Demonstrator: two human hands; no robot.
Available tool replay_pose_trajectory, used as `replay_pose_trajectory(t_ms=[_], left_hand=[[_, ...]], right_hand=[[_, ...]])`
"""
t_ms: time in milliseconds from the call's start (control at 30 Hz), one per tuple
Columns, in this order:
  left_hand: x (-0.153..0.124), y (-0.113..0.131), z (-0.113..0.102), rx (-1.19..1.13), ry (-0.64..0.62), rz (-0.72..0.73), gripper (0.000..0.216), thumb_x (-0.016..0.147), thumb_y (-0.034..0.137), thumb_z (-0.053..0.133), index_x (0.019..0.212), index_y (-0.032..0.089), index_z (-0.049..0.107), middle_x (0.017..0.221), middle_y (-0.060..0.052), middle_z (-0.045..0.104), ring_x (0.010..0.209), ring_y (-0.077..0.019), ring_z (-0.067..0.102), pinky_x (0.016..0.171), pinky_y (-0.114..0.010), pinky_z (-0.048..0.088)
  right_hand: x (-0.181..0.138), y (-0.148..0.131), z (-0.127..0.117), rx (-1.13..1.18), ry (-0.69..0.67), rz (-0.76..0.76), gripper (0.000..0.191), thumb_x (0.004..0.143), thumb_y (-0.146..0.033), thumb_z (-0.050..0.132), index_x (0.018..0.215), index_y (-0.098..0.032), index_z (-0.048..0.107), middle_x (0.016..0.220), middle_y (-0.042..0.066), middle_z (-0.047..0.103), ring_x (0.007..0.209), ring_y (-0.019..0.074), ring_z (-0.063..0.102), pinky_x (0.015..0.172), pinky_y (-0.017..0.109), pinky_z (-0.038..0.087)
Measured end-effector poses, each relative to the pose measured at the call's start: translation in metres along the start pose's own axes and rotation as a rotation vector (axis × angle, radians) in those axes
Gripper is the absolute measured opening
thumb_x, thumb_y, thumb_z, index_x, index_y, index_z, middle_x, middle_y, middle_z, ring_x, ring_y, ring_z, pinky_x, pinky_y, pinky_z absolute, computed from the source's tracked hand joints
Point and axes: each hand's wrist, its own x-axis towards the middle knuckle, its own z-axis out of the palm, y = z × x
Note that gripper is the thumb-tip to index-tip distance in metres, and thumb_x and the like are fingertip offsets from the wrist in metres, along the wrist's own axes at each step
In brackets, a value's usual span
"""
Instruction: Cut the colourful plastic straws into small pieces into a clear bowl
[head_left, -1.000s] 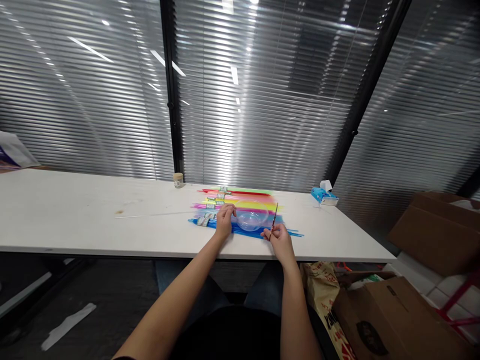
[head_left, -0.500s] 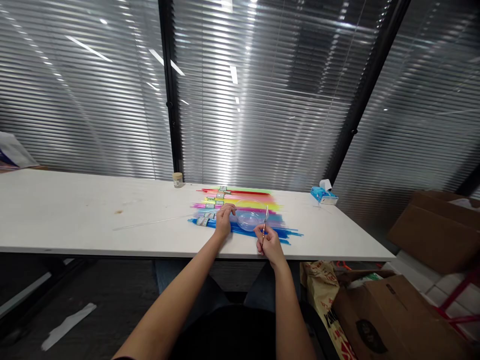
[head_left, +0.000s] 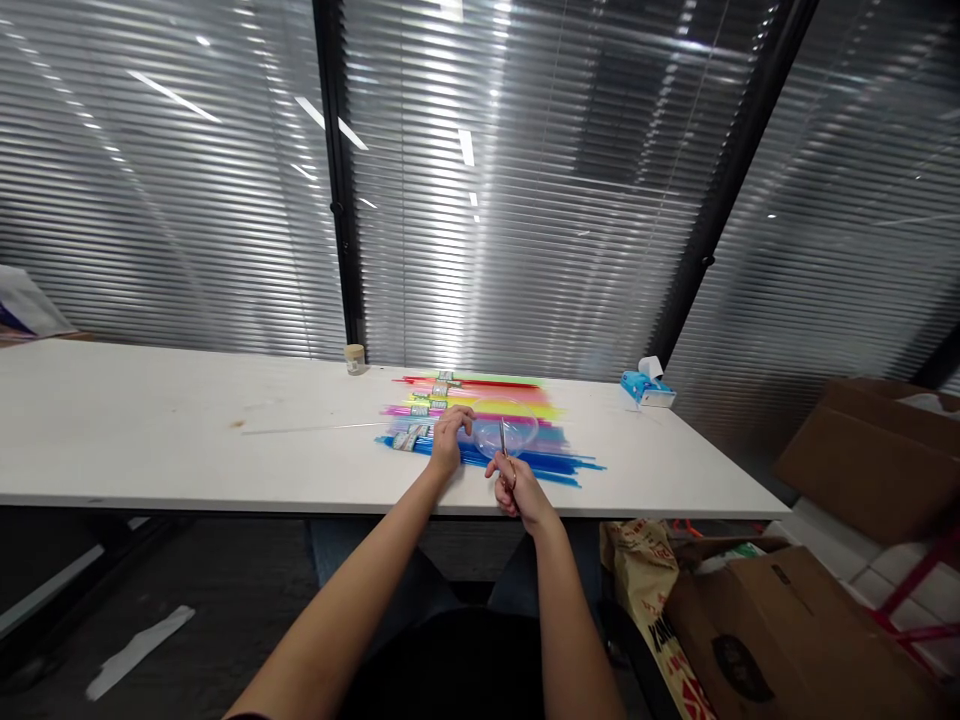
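Observation:
My left hand (head_left: 448,440) is closed in a pinch at the left rim of a clear round bowl (head_left: 531,437). From it a long, thin, translucent stick (head_left: 315,430) runs out leftward, low over the table. A pair of scissors (head_left: 503,437) is in my right hand (head_left: 517,487), fingers wrapped round the handles and blades pointing up in front of the bowl. Whether the blades are apart is too small to tell. Under and around the bowl lie bundles of long thin coloured sticks (head_left: 559,465), blue nearest me, then purple, yellow and red, with printed paper bands (head_left: 411,437) at their left ends.
The white table (head_left: 150,430) stands against a window with blinds. A lidded jar (head_left: 355,360) is at its back edge, and a blue tissue pack (head_left: 647,385) lies at the right. Cardboard boxes (head_left: 810,620) and a paper bag (head_left: 645,575) are below right.
My right hand has moved left with the scissors, closer to my left hand. The left end of the thin stick has shifted right and away from me; my left hand is nearly still.

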Motion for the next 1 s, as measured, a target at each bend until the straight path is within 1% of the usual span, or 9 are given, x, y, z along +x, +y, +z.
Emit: replay_pose_trajectory(t_ms=[200, 400, 700, 1000], left_hand=[[-0.001, -0.0021, 0.0003, 0.019, -0.017, -0.008, 0.031, 0.085, 0.034, 0.039, 0.056, 0.025, 0.044, 0.088, -0.011, 0.07, 0.088, -0.0258, 0.064, 0.089, -0.043, 0.051], [0.0001, -0.0042, 0.001, 0.017, -0.046, -0.01, 0.032, 0.086, 0.037, 0.039, 0.056, 0.026, 0.044, 0.085, -0.01, 0.071, 0.087, -0.0266, 0.065, 0.088, -0.044, 0.052], [-0.0002, -0.0091, 0.0019, -0.001, -0.071, -0.011, 0.035, 0.088, 0.036, 0.039, 0.055, 0.025, 0.045, 0.083, -0.01, 0.07, 0.086, -0.0265, 0.066, 0.086, -0.043, 0.052], [-0.0004, -0.0093, 0.0021, -0.024, -0.097, -0.026, 0.038, 0.088, 0.037, 0.041, 0.053, 0.024, 0.045, 0.082, -0.01, 0.068, 0.087, -0.026, 0.063, 0.087, -0.041, 0.049]], right_hand=[[0.0021, -0.0037, -0.0002, 0.004, -0.003, 0.02, 0.06, 0.077, -0.082, 0.063, 0.076, -0.023, 0.055, 0.036, -0.013, 0.037, 0.031, 0.006, 0.021, 0.034, 0.019, 0.015], [0.0044, -0.0013, -0.0003, 0.002, 0.013, 0.018, 0.061, 0.075, -0.084, 0.064, 0.076, -0.023, 0.055, 0.035, -0.013, 0.035, 0.03, 0.0057, 0.019, 0.033, 0.02, 0.013], [0.0052, 0.0008, 0.001, 0.018, 0.039, 0.005, 0.064, 0.071, -0.087, 0.065, 0.076, -0.024, 0.055, 0.034, -0.014, 0.035, 0.029, 0.0056, 0.019, 0.032, 0.02, 0.014], [0.0052, 0.0018, 0.0011, 0.039, 0.056, -0.005, 0.063, 0.072, -0.086, 0.064, 0.077, -0.024, 0.054, 0.034, -0.013, 0.036, 0.028, 0.0052, 0.02, 0.032, 0.02, 0.013]])
